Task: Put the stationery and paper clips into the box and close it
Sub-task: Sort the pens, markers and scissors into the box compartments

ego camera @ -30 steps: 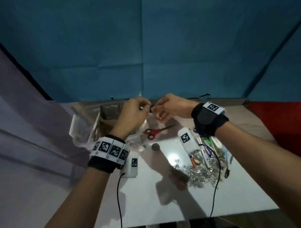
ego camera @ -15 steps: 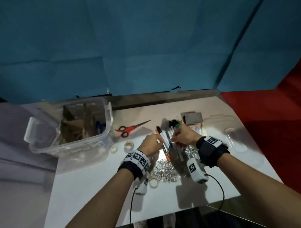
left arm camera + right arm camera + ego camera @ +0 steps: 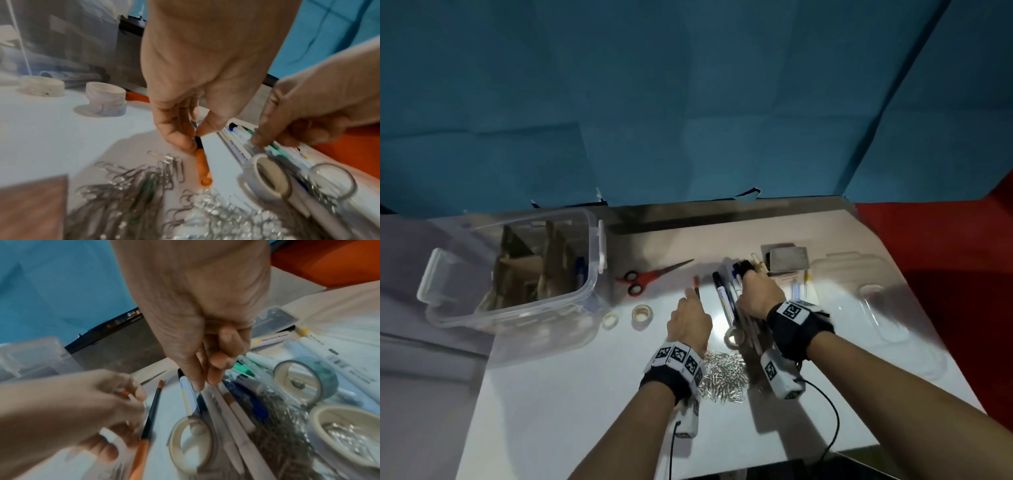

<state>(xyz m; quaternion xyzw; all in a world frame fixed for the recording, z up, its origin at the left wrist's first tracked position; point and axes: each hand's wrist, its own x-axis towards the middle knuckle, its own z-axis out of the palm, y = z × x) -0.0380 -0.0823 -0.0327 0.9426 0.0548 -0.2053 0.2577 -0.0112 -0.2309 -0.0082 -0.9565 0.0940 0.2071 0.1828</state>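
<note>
Pen [image 3: 202,164], orange and black, flat on table [image 3: 571,404], pinched at its dark middle by left hand [image 3: 688,323] between thumb and forefinger. Right hand [image 3: 760,296] curled down onto marker bunch [image 3: 727,301], fingertips pressing; firm grip or not, cannot tell. Box [image 3: 524,274] open, well apart to the left; clips [image 3: 722,377] heaped by left wrist. Better to square the ends, lift the lot together, and keep level. Lid [image 3: 876,308] barely readable; box contents hazy.
</note>
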